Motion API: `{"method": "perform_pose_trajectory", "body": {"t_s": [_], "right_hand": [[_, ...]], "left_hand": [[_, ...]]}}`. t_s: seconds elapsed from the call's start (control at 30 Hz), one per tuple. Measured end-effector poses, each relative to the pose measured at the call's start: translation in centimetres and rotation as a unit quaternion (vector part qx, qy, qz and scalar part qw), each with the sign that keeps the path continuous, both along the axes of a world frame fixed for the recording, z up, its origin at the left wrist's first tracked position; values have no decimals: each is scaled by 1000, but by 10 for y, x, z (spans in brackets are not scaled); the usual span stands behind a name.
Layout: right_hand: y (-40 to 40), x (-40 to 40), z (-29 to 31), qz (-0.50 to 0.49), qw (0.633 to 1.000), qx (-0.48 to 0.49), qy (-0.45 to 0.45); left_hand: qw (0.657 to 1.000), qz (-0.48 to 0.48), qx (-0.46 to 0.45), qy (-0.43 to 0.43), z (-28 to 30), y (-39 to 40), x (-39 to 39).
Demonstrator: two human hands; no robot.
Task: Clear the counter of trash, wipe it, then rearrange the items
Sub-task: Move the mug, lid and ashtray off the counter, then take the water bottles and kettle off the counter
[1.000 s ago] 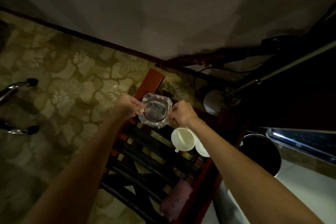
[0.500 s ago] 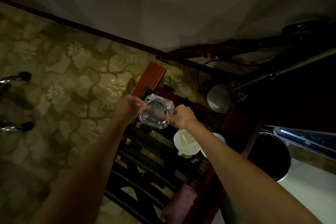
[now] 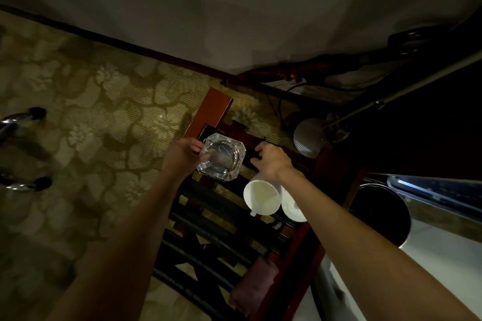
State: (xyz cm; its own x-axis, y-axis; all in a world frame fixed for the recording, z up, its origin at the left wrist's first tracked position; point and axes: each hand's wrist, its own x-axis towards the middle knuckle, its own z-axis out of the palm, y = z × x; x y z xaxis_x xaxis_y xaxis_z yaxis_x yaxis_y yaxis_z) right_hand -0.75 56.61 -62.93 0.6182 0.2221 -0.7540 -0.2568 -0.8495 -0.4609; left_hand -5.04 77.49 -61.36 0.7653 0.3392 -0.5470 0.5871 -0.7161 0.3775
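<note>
A clear octagonal glass ashtray sits at the far end of a dark slatted wooden rack. My left hand grips its left rim. My right hand hovers just right of the ashtray, fingers apart, a small gap between them and the glass. A white cup and a white saucer rest on the rack under my right wrist. A pinkish cloth lies on the rack's near right edge.
A black round bin stands right of the rack beside a pale counter. A floor lamp's round base and cables lie behind. Patterned carpet spreads left, with chrome chair feet at the edge.
My right hand has let go of the ashtray's right rim and drawn slightly to the right. The left hand still holds the ashtray, which has settled lower onto the rack.
</note>
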Motion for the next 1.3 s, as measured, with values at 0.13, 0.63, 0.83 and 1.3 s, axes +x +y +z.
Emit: {"method": "perform_pose_trajectory", "body": {"t_s": [0.13,0.63,0.83,1.3], "right_hand": [[-18,-1,21,5,1000,23,-10],[-76,6,277,151,982,52,-98],[-116,-21,387,146,974,38,-169],[-247,-44,563,161,950,24,-266]], "left_hand": [[1000,2,5,-19,18,-3,-1],[971,-220,-72,54,259,-76,24],[943,-327,-64,14,353,-111,27],[891,-444,-6,-98,528,-234,37]]}}
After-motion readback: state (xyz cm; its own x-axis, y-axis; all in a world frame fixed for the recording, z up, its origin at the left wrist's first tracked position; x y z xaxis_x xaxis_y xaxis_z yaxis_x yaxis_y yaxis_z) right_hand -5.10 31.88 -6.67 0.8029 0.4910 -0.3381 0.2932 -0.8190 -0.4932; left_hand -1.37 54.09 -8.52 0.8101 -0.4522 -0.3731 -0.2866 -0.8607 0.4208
